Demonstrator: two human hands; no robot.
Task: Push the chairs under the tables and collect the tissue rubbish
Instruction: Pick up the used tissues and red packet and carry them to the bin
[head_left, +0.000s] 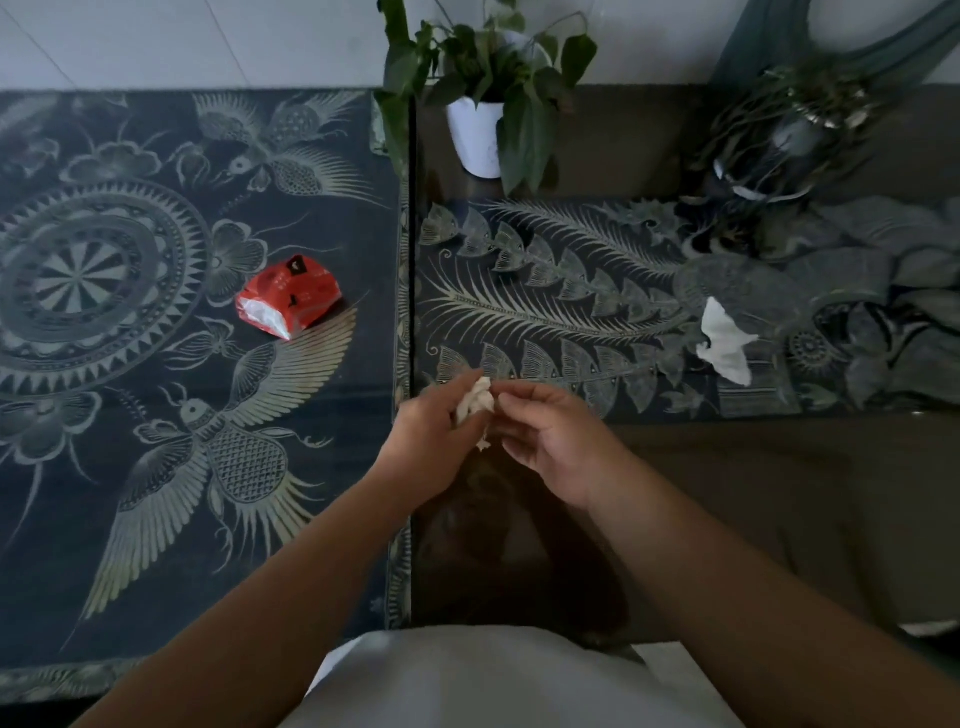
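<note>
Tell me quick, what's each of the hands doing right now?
Left hand: closed on the crumpled tissue.
Right hand: fingers curled, pinching at the same tissue; whether it grips cannot be told.

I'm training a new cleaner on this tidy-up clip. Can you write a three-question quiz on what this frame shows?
1. True or false: the left hand holds a crumpled tissue.
2. Which lies loose on the right table's cloth? A) white tissue B) spoon C) cup
3. What colour is the tissue packet?

Key:
1. True; the right hand meets it there.
2. A, the white tissue.
3. Red, the tissue packet on the left table.
</note>
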